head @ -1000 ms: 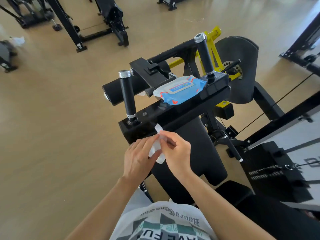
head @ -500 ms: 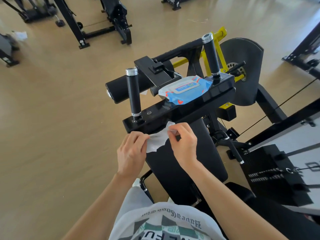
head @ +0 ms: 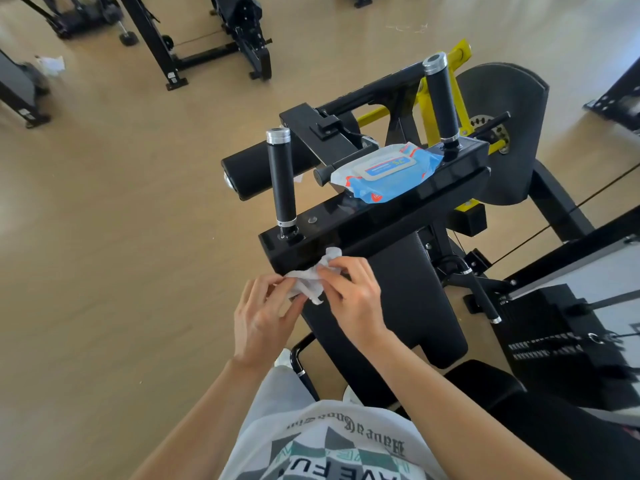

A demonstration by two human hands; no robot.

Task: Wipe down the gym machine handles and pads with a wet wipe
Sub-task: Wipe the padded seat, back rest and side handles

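Pinching the crumpled wet wipe (head: 307,285) between them, left hand (head: 263,318) and right hand (head: 355,299) hover at the glossy black crossbar's (head: 391,216) near edge. On the crossbar, a blue wipes pack (head: 384,172) lies between two upright handles (head: 282,178). Beyond it: tan floor (head: 114,237), more black machines (head: 221,46).

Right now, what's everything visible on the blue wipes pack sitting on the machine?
The soft blue plastic wipes pack has a white top face, red edge marks and a rigid white flip lid with a blue label, apparently shut. It lies flat on the glossy black crossbar, between the near upright black handle and the far upright black handle, close to the latter's base; contact unclear. Neither the left hand nor the right hand touches it; both pinch a crumpled white wipe.
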